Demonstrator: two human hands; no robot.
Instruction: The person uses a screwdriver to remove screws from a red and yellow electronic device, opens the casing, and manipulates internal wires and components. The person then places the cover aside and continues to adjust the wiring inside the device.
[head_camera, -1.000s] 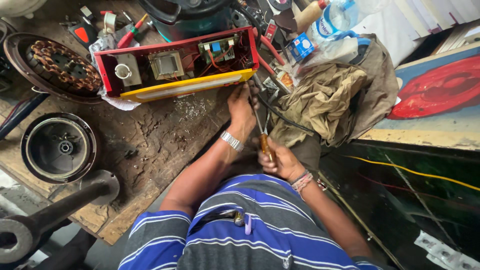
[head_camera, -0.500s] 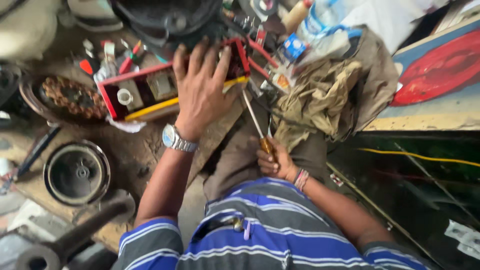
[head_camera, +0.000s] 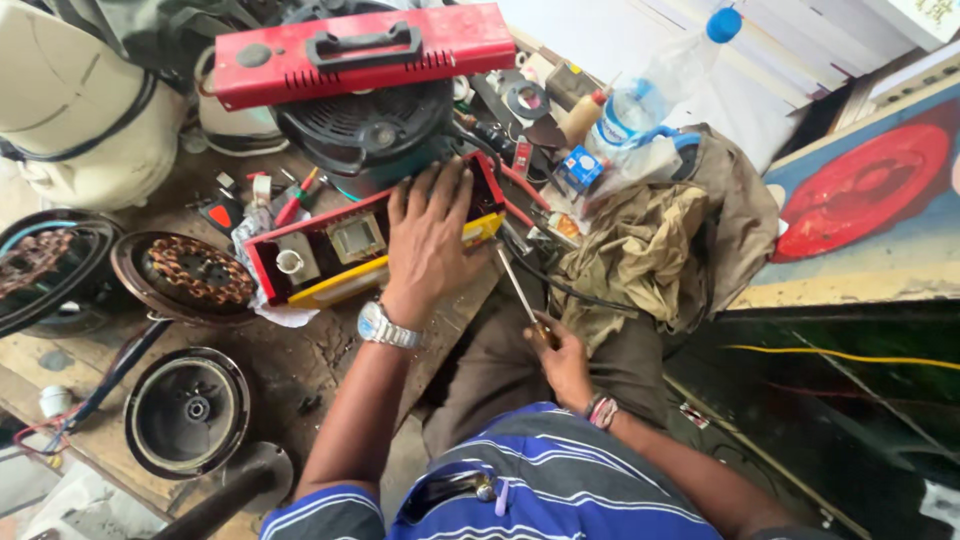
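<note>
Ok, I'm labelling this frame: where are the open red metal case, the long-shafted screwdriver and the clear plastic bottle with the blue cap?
open red metal case (head_camera: 300, 262): head view, left inner compartment.
long-shafted screwdriver (head_camera: 518, 287): head view, mid-shaft.
clear plastic bottle with blue cap (head_camera: 640, 100): head view, body.

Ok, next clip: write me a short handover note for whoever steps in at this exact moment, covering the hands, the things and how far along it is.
Left hand: spread flat, palm down, on the open red case, over its right half.
Right hand: closed on the handle of a screwdriver, low by the lap; the shaft points up toward the case's right end.
Things: the case lies on the wooden bench, its parts exposed. A red lid with a black handle rests further back, on a black round unit.
Done: the case is open, lid off.
Left: whether the tip has reached the case, I cannot tell.
</note>
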